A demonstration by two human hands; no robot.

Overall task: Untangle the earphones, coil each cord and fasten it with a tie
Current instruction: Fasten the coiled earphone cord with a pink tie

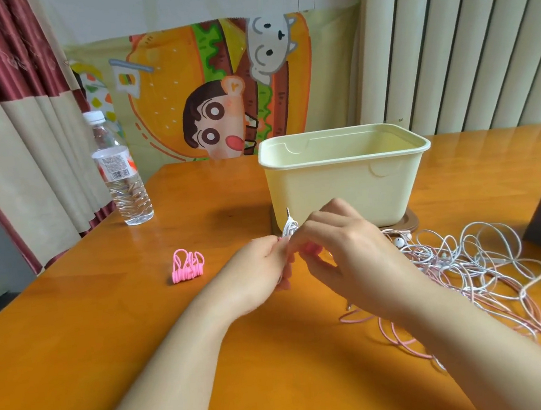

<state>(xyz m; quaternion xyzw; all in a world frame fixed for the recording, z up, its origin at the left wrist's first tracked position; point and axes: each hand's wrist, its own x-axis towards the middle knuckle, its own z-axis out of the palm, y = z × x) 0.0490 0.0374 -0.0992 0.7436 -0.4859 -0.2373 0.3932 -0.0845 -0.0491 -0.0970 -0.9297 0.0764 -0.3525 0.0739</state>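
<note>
Left hand (pixel 261 265): fingers curled, pinching the near side of the coiled white cord (pixel 289 228), likely to keep its loops from springing apart.
Right hand (pixel 342 247): fingers bent round the same coil from the other side, probably so that a tie can go round it.
Coiled white cord: held between the two hands, above the table (pixel 141 316), with its jack plug (pixel 288 212) sticking up past the fingertips.
Pink ties (pixel 187 266): a small bundle lying left of the left hand, within easy reach.
Tangled earphones (pixel 486 260): white and pink cords heaped to the right of the right hand, still knotted together; one earbud (pixel 399 243) shows.
Cream tub (pixel 346 181): just beyond both hands, perhaps for finished coils.
Hidden: the right hand covers most of the coil; the pink under its fingers may be a tie, but I cannot tell.
</note>
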